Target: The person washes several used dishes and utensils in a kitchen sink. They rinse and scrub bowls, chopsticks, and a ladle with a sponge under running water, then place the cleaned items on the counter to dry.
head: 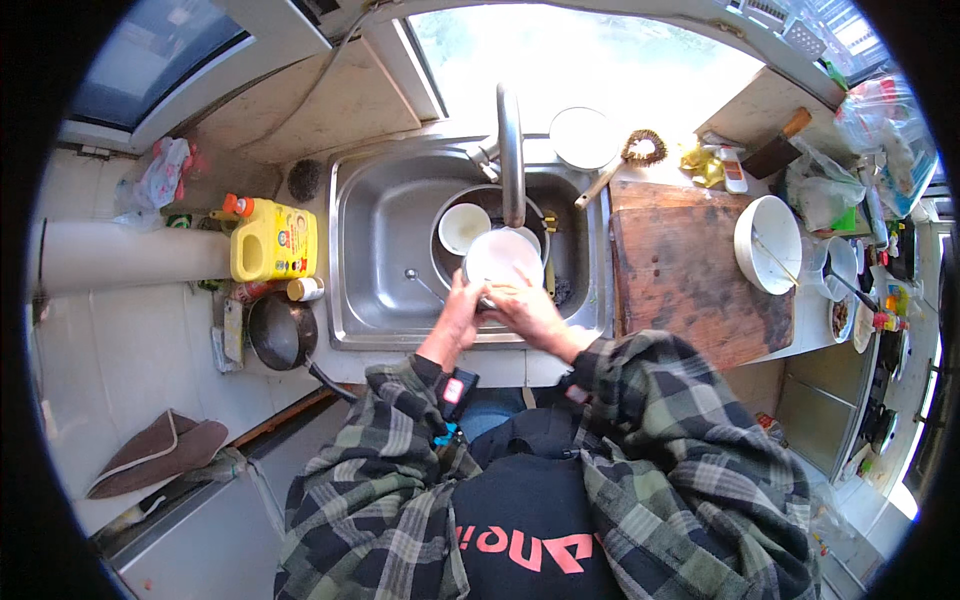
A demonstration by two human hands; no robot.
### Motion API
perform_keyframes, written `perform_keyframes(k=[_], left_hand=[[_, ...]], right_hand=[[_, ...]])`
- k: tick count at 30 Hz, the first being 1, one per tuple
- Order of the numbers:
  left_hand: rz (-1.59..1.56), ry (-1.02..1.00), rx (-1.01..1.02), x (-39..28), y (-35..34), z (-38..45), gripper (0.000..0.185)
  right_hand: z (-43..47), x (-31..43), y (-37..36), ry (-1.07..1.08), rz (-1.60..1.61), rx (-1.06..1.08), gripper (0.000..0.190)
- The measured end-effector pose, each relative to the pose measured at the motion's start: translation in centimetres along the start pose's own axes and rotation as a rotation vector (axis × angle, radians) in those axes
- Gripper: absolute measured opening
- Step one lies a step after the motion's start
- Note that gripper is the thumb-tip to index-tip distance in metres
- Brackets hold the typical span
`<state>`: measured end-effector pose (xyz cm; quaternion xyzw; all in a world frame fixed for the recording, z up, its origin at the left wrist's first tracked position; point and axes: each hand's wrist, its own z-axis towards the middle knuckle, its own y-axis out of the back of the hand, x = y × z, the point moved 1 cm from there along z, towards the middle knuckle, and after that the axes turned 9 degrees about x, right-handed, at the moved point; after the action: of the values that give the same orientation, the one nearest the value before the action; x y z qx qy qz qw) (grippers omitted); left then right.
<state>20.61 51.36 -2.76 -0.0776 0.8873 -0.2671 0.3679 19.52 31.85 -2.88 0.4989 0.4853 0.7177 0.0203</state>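
Both of my hands hold a white bowl [504, 257] over the steel sink [371, 247], just below the faucet [510, 161]. My left hand [459, 316] grips its lower left side, and my right hand [531, 306] is on its lower right side, with fingers at the rim. Some fingers are hidden beneath the bowl. Behind and below it, a round metal pot [442, 266] sits in the sink with a small white bowl [464, 229] inside. Part of another white bowl shows at the held bowl's upper right. Whether water runs from the faucet cannot be told.
A yellow jug [276, 241] and a small saucepan [279, 334] stand left of the sink. To the right lies a wooden cutting board [690, 277], with a large white bowl [766, 244] at its right edge. A brush [600, 182] lies behind the sink's right corner, beside a round white dish [583, 138].
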Motion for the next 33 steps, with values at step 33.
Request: perform_keyframes(k=[33], left_hand=[[-0.019, 0.043, 0.055, 0.5, 0.8, 0.3, 0.057]], right_hand=[[-0.2, -0.9, -1.9, -0.181, 0.138, -0.046, 0.009]])
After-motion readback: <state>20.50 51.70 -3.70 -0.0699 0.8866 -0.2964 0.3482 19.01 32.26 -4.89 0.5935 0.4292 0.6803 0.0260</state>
